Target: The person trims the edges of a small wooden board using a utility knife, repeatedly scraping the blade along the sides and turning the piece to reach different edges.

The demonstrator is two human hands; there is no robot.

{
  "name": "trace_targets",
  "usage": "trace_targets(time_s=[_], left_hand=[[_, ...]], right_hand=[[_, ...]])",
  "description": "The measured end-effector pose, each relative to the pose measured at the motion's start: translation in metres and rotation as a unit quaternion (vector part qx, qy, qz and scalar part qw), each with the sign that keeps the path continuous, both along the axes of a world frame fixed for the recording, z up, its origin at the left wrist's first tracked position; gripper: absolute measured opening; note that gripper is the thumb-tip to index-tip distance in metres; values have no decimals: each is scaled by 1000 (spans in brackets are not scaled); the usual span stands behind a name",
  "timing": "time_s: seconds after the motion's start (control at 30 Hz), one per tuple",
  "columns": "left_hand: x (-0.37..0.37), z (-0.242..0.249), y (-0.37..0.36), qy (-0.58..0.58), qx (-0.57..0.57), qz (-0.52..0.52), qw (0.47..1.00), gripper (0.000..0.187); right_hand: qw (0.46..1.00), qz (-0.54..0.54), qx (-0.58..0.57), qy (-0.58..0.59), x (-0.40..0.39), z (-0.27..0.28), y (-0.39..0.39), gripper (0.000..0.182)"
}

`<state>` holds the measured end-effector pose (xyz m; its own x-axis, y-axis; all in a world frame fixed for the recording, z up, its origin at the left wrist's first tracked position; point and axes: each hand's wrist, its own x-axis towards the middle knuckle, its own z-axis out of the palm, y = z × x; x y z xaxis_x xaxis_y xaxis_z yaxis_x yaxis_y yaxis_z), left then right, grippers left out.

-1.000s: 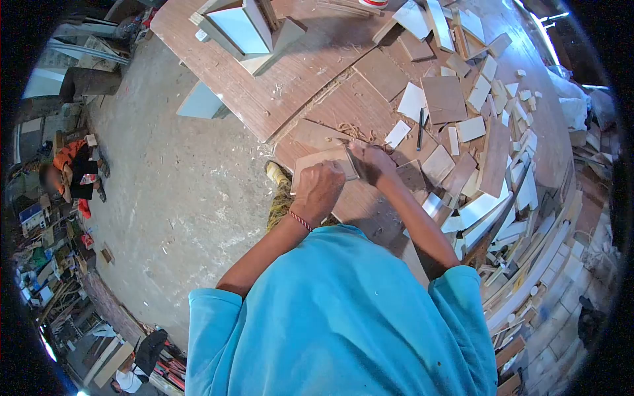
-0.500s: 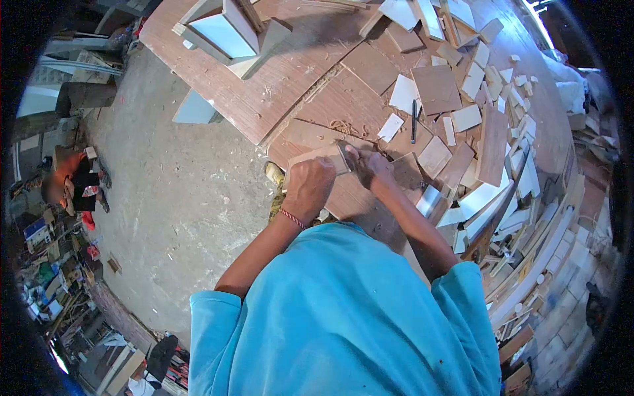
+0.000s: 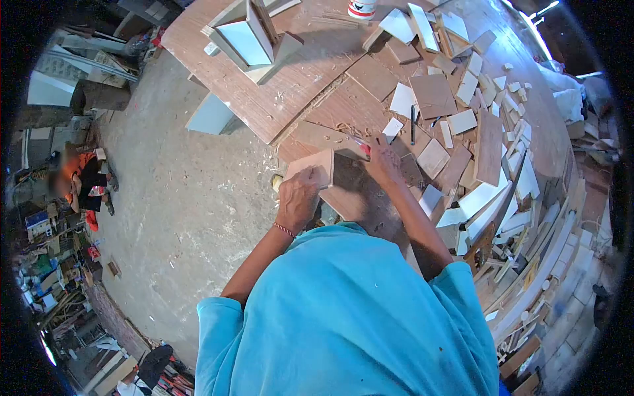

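Note:
My left hand [image 3: 298, 197], with a braided bracelet at the wrist, grips a small flat wooden board [image 3: 316, 165] by its near side. The board is tilted up at the corner of the workbench. To its right, my right hand [image 3: 386, 162] is closed around a small tool with a red body [image 3: 365, 149] and a pale, narrow tip pointing left. Its exact kind is too small to make out. A larger brown board [image 3: 317, 136] lies beneath and beyond the hands, with curled wood shavings [image 3: 347, 127] beside the tool.
Wood offcuts [image 3: 432, 96] crowd the bench's right side, with a black pen [image 3: 413, 125] among them. A wooden frame assembly [image 3: 247, 43] stands at the far left, near a white tub [image 3: 361, 8]. Another person [image 3: 86, 181] sits low on the left.
My left hand has moved down and left, tilting the board up. My right hand has moved away from the board's edge; a red tool now shows in it, where a dark piece was before.

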<state>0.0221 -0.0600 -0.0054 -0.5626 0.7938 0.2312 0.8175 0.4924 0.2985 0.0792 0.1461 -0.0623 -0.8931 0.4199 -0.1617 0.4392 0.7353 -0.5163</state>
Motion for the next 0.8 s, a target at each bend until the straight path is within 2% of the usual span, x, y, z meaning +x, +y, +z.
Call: trace_targets(time_s=[0.07, 0.2, 0.27, 0.33, 0.47, 0.53, 0.57, 0.63, 0.67, 0.73, 0.8], left_hand=[[5, 11, -6, -87, -67, 65, 992, 32], [17, 23, -15, -94, -78, 118, 985, 33], [23, 22, -21, -55, -37, 122, 990, 32], [28, 26, -24, -34, -17, 127, 991, 32], [37, 27, -25, -4, 26, 127, 992, 30], [41, 30, -23, -3, 27, 123, 992, 29], [43, 30, -22, -5, 28, 117, 993, 29], [46, 29, -21, 0, 27, 114, 993, 30], [47, 28, -20, 2, 26, 108, 994, 31], [49, 28, -18, 6, 33, 106, 994, 31], [49, 29, -22, 8, 36, 100, 994, 32]], right_hand=[[1000, 24, 16, 5, -2, -9, -2, 43], [998, 4, 70, 0, -3, -24, -12, 32], [996, -11, 86, -9, -2, -38, -18, 29], [998, 6, 51, 47, 0, -46, -23, 18], [991, 63, 67, 102, 6, -34, -17, 14], [993, -9, 46, 108, 3, -4, -15, 14], [993, -6, 47, 111, 0, -3, -11, 14], [978, -80, 118, 152, -12, -1, 2, 16], [977, -81, 118, 156, -17, -3, 6, 16], [983, -108, 119, 85, -26, -15, 10, 15], [985, -100, 124, 70, -26, -31, 3, 18]])
